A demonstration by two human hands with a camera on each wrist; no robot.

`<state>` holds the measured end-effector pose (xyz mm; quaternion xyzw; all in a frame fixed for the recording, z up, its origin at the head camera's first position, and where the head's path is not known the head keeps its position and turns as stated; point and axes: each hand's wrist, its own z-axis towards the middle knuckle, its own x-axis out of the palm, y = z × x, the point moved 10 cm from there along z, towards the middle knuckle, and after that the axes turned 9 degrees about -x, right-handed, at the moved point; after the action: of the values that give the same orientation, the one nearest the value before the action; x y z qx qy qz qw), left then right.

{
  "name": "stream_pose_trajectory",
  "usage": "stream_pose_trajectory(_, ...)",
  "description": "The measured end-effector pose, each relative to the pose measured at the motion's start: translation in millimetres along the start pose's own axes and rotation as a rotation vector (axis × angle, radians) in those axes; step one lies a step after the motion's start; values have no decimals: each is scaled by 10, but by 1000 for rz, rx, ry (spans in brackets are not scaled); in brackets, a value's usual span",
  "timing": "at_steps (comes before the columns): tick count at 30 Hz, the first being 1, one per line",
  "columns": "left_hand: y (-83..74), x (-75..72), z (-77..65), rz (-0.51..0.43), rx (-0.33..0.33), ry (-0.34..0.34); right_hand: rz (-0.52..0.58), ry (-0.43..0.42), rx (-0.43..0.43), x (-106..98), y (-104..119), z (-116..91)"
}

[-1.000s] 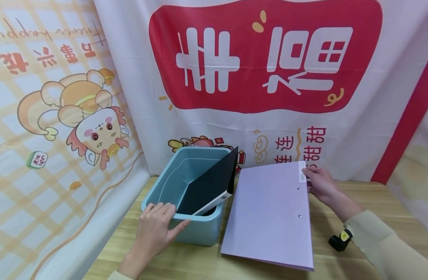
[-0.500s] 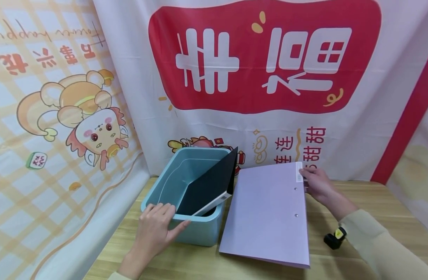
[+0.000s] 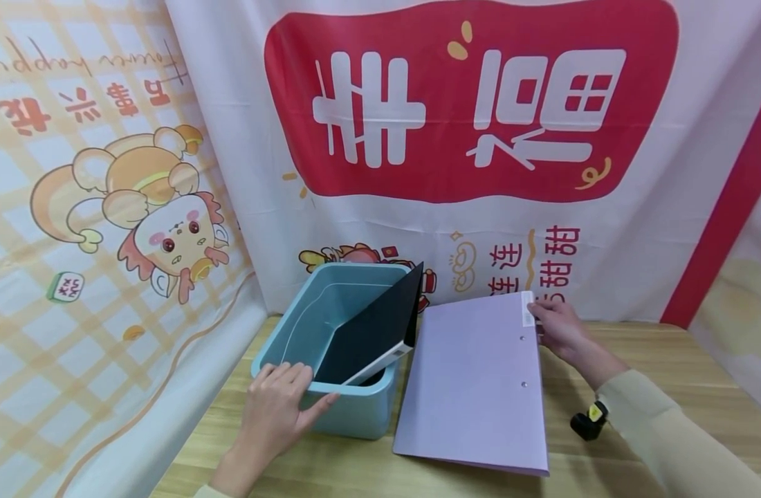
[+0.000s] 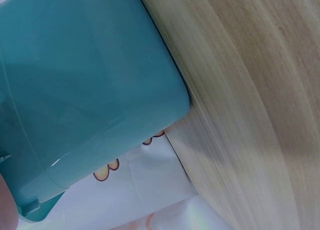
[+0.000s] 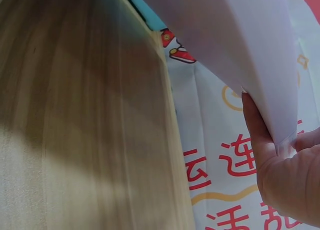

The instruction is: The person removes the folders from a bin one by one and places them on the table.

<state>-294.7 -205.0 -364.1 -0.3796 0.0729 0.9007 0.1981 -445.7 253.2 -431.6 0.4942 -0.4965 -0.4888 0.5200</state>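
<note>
A light purple folder (image 3: 470, 387) with two metal rivets and a white label leans at a tilt to the right of the bin. My right hand (image 3: 561, 332) grips its upper right corner, thumb on the front by the label, and in the right wrist view fingers (image 5: 254, 120) lie along its other side. A blue plastic bin (image 3: 355, 411) stands on the table, and my left hand (image 3: 277, 401) holds its near rim, fingers over the edge. Inside the bin, a black binder (image 3: 374, 328) with a white edge leans aslant, its top corner sticking out above the right rim.
The wooden table (image 3: 642, 360) meets a white printed cloth (image 3: 468, 214) hanging behind it. Another checked cloth (image 3: 106, 277) hangs along the left side. A black and yellow device (image 3: 589, 420) sits at the right wrist.
My right hand has shifted slightly left with the purple folder, whose right edge swings a little toward the bin. The left hand, bin and black binder stay where they were.
</note>
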Motion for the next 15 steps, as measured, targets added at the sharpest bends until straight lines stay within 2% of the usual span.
stream_pose_trajectory(15, -12, -17, -6, -20, 18, -17, -34, 21, 24, -16, -262, 111)
